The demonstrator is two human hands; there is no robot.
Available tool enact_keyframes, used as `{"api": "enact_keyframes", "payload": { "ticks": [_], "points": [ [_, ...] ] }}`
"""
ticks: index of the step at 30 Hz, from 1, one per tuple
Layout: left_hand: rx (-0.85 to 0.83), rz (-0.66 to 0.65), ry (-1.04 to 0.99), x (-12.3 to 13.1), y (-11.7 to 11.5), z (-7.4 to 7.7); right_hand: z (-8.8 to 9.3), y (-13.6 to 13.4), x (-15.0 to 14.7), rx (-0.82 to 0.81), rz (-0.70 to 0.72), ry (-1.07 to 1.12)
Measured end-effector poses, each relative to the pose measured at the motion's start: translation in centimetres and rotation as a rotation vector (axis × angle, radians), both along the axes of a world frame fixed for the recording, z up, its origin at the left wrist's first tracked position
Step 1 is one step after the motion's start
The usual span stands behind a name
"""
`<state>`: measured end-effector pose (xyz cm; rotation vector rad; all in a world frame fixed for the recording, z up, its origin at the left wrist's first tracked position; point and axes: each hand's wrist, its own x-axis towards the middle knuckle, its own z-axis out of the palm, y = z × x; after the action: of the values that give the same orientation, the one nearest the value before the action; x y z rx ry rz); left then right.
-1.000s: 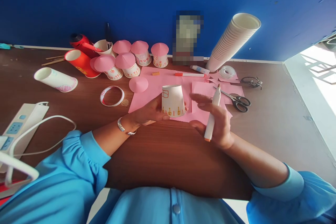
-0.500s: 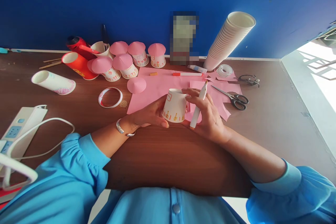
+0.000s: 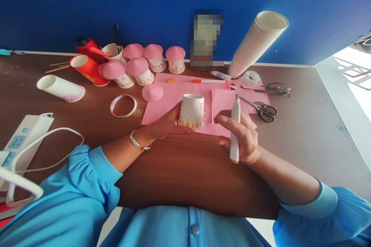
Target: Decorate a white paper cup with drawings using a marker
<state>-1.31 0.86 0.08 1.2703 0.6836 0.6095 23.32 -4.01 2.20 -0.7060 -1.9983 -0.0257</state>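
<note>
My left hand (image 3: 165,125) grips an upside-down white paper cup (image 3: 191,110) with orange drawings round its rim and a small drawn rectangle on its right side. The cup stands over the pink paper sheet (image 3: 171,96) on the brown table. To the right of the cup, my right hand (image 3: 243,139) is closed round a white marker (image 3: 234,129), held nearly upright with its orange end low. The right hand is a short way from the cup and does not touch it.
Several finished cups with pink cone roofs (image 3: 142,70) stand at the back. A loose pink cone (image 3: 152,92), a tape ring (image 3: 123,105), scissors (image 3: 261,109), an orange pen (image 3: 208,81), a tall leaning cup stack (image 3: 256,44), a red cup (image 3: 88,69), a lying white cup (image 3: 60,88) and a power strip (image 3: 23,135) surround them.
My right hand has drawn back from the cup to the right, taking the marker with it. The cup has turned, so its drawn rectangle now faces right.
</note>
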Motion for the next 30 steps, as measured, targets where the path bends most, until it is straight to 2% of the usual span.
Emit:
{"api": "enact_keyframes", "payload": {
  "ticks": [3, 7, 16, 30],
  "points": [
    [-0.018, -0.018, -0.038, 0.2, 0.0, 0.3, 1.1, -0.7, 0.0, -0.018, -0.028, -0.071],
    [-0.035, -0.001, -0.107, 0.6, -0.1, 0.6, 1.8, -1.2, -0.3, -0.070, 0.077, -0.059],
    [-0.013, -0.004, -0.060, 0.4, 0.1, 0.3, 0.5, -0.9, -0.9, 0.029, 0.066, -0.065],
    [0.006, -0.024, -0.069, 0.7, 0.0, 1.2, 0.4, -0.9, -0.9, 0.013, 0.064, -0.093]
  ]
}}
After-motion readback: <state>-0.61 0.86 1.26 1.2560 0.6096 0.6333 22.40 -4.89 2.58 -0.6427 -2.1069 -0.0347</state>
